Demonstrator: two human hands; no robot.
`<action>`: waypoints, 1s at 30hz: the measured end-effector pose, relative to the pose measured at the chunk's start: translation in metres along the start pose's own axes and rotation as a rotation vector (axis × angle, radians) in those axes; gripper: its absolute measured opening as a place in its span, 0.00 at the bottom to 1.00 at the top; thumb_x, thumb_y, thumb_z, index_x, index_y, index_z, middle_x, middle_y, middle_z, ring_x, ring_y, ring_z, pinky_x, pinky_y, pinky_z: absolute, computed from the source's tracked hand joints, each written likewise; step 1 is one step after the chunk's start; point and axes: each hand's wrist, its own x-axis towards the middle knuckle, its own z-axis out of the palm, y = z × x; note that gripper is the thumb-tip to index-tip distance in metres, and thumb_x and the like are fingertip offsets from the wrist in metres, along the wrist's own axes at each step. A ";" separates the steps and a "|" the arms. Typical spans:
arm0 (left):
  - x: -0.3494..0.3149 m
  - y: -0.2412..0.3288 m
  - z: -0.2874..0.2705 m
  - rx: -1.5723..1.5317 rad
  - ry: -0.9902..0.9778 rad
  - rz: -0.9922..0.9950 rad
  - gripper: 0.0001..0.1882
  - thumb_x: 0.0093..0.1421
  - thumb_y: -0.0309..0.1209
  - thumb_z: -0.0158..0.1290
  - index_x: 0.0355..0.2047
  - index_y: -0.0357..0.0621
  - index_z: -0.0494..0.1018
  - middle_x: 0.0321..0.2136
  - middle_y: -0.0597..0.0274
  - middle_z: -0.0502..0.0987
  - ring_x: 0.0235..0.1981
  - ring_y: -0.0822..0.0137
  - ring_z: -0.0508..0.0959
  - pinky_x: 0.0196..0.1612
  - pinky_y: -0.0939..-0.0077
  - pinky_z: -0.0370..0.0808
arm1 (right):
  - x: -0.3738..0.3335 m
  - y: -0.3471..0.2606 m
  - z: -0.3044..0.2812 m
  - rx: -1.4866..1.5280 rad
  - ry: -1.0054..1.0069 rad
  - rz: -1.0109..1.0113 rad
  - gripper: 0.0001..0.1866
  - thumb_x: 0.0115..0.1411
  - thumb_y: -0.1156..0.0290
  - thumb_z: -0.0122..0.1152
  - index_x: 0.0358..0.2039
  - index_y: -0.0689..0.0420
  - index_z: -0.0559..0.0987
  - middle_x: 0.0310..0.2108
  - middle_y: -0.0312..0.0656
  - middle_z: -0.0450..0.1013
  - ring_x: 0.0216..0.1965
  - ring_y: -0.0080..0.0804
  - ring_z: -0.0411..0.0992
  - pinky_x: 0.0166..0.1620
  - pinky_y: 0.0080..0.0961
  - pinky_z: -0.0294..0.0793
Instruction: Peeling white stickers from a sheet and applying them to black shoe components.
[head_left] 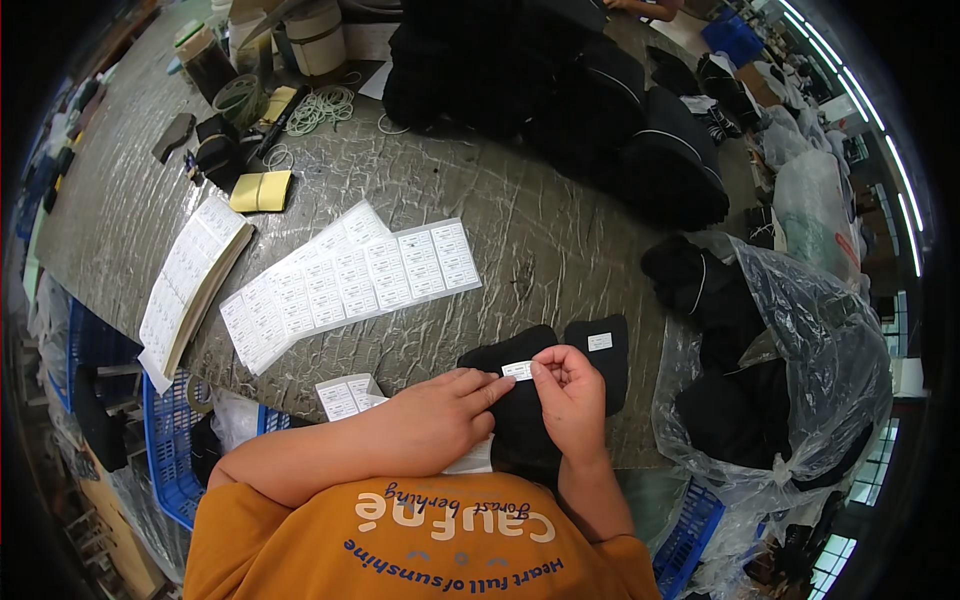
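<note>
Between the thumb and fingers of my right hand (575, 395) is a small white printed label (517, 371), held over a black cloth piece (525, 425). My left hand (445, 415) stretches across from the left, its fingers extended and the tips touching the label's near left side. A second black cloth piece (617, 375) lies just right of my right hand, bearing a similar white label (600, 342) near its far end. Under my left forearm, a small label sheet (347, 397) is partly covered. Another white sheet (470, 460) shows below my left hand.
Printed label sheets (375, 272) lie beside a thick paper stack (190, 285) on the wrinkled table (560, 255). Bundled black cloth (640, 140) is piled behind. A clear plastic bag (800, 350) bulges at right; a blue crate (175, 445) sits below left. Jars (203, 62) and string (320, 110) stand far left.
</note>
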 end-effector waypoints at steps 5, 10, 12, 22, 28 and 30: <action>0.001 -0.001 0.006 0.086 -0.019 0.015 0.12 0.56 0.31 0.49 0.29 0.33 0.75 0.60 0.42 0.65 0.58 0.50 0.67 0.61 0.61 0.64 | 0.000 -0.003 0.006 -0.005 0.115 -0.102 0.14 0.57 0.85 0.60 0.43 0.62 0.70 0.27 0.32 0.70 0.27 0.11 0.66 0.31 0.09 0.66; 0.003 0.001 0.005 0.117 -0.040 0.004 0.13 0.56 0.32 0.48 0.29 0.33 0.76 0.60 0.42 0.65 0.58 0.50 0.67 0.63 0.61 0.62 | 0.001 0.003 0.008 -0.036 0.163 -0.086 0.16 0.55 0.83 0.62 0.44 0.61 0.69 0.24 0.34 0.71 0.24 0.15 0.67 0.27 0.14 0.68; 0.002 0.000 0.006 0.128 -0.037 0.003 0.13 0.56 0.32 0.48 0.29 0.32 0.76 0.60 0.42 0.65 0.58 0.50 0.67 0.63 0.61 0.61 | 0.002 0.004 0.008 -0.048 0.176 -0.061 0.16 0.54 0.82 0.64 0.43 0.61 0.70 0.24 0.36 0.71 0.24 0.17 0.67 0.28 0.17 0.69; 0.002 0.003 -0.003 -0.027 0.056 -0.024 0.10 0.54 0.29 0.51 0.26 0.32 0.75 0.56 0.42 0.69 0.56 0.49 0.68 0.59 0.61 0.66 | 0.013 0.017 -0.018 -0.283 0.186 -0.120 0.11 0.52 0.77 0.68 0.32 0.62 0.74 0.24 0.35 0.69 0.24 0.22 0.66 0.30 0.20 0.68; -0.002 -0.001 -0.007 -0.107 0.127 -0.031 0.07 0.51 0.26 0.54 0.26 0.32 0.73 0.54 0.44 0.72 0.53 0.49 0.71 0.56 0.61 0.70 | 0.024 0.010 -0.059 0.093 0.186 0.013 0.08 0.55 0.81 0.63 0.30 0.58 0.71 0.23 0.27 0.67 0.24 0.11 0.63 0.29 0.11 0.63; -0.002 -0.002 -0.014 -0.125 0.074 -0.073 0.09 0.57 0.30 0.53 0.30 0.34 0.74 0.53 0.42 0.72 0.54 0.48 0.70 0.55 0.60 0.69 | 0.030 0.011 -0.080 0.077 0.234 0.008 0.08 0.55 0.81 0.63 0.30 0.58 0.71 0.23 0.27 0.67 0.25 0.11 0.63 0.29 0.11 0.63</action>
